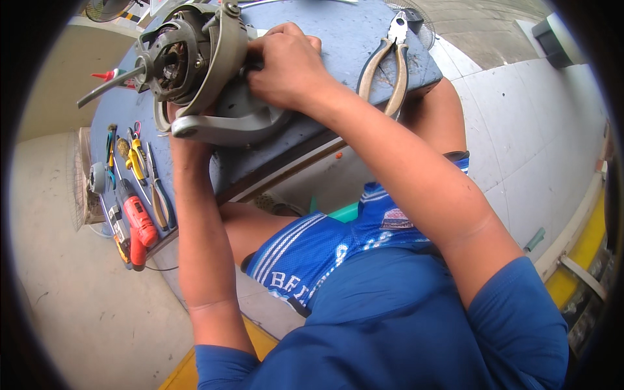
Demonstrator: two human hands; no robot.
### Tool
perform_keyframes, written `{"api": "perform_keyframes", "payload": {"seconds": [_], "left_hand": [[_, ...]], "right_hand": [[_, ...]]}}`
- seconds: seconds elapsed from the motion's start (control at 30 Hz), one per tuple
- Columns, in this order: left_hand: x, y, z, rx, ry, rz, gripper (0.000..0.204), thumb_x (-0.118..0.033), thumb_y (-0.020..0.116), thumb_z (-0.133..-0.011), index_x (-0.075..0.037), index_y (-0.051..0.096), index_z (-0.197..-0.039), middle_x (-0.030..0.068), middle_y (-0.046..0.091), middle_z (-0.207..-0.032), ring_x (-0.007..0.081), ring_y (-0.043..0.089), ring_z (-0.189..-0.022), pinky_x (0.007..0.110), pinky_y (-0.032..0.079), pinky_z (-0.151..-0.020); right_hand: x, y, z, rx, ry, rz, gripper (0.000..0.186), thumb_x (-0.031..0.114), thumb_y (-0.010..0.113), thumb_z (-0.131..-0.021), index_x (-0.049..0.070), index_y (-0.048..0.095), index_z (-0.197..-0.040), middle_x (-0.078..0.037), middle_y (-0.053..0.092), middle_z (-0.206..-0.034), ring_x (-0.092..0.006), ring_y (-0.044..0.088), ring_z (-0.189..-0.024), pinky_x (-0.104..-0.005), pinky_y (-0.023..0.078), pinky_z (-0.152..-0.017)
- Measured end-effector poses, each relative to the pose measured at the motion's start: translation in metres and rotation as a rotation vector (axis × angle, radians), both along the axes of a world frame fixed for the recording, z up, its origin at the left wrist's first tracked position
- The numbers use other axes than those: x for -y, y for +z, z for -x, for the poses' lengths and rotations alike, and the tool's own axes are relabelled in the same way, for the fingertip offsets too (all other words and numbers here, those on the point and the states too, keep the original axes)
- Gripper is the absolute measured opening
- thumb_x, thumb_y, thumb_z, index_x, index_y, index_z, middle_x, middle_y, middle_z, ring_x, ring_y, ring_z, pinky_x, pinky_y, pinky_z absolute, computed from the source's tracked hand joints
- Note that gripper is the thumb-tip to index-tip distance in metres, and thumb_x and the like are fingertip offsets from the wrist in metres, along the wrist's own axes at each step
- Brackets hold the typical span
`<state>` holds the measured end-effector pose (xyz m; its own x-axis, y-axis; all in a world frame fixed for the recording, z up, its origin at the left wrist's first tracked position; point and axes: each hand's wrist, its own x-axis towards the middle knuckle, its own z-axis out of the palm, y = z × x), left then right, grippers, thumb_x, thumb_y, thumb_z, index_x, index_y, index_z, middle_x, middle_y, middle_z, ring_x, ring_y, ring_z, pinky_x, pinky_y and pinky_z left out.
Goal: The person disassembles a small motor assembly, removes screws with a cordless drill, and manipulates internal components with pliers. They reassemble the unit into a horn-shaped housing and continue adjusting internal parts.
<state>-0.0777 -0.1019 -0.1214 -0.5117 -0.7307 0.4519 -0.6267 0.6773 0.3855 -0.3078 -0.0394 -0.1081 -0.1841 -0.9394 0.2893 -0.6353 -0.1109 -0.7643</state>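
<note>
A fan motor (177,62) with a long bare shaft (110,86) pointing left sits in a grey housing ring (227,58) at the top of the table. Its grey neck and base arm (224,127) extend toward the table's near edge. My right hand (286,68) is at the back of the housing, fingers curled inward. What they pinch, if anything, is hidden behind the hand. My left hand (174,112) reaches up under the near left side of the motor. The housing covers its fingers, so their grip does not show.
Large pliers (390,62) lie on the blue-grey table (338,29) to the right. Along the left edge are a red power drill (138,221), yellow-handled pliers (135,159), more pliers (159,195) and several hand tools. A red-tipped bottle (114,75) stands behind the shaft.
</note>
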Motion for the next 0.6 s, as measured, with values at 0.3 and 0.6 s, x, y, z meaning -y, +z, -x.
{"api": "perform_keyframes", "payload": {"seconds": [0.3,0.6], "left_hand": [[-0.0011,-0.0037,-0.0045,0.049,0.017,0.094,0.034,-0.015,0.068,-0.101,-0.006,0.073,-0.134,0.0195,0.067,-0.141,0.0396,0.061,-0.133,0.049,0.045,-0.116],[-0.0043,-0.0009,0.0026,-0.287,0.051,-0.248,0.033,-0.014,0.075,-0.097,-0.008,0.077,-0.130,0.0182,0.069,-0.140,0.0363,0.062,-0.133,0.049,0.046,-0.115]], "right_hand": [[0.0009,-0.0040,0.0021,-0.018,-0.007,0.032,0.037,0.029,0.079,-0.082,0.020,0.085,-0.118,-0.007,0.079,-0.116,-0.0274,0.057,-0.131,-0.0495,0.035,-0.113],[-0.0024,0.0032,-0.0056,-0.020,-0.092,0.059,0.040,0.026,0.087,-0.079,0.019,0.085,-0.119,-0.001,0.077,-0.124,-0.0294,0.056,-0.131,-0.0479,0.038,-0.111]]}}
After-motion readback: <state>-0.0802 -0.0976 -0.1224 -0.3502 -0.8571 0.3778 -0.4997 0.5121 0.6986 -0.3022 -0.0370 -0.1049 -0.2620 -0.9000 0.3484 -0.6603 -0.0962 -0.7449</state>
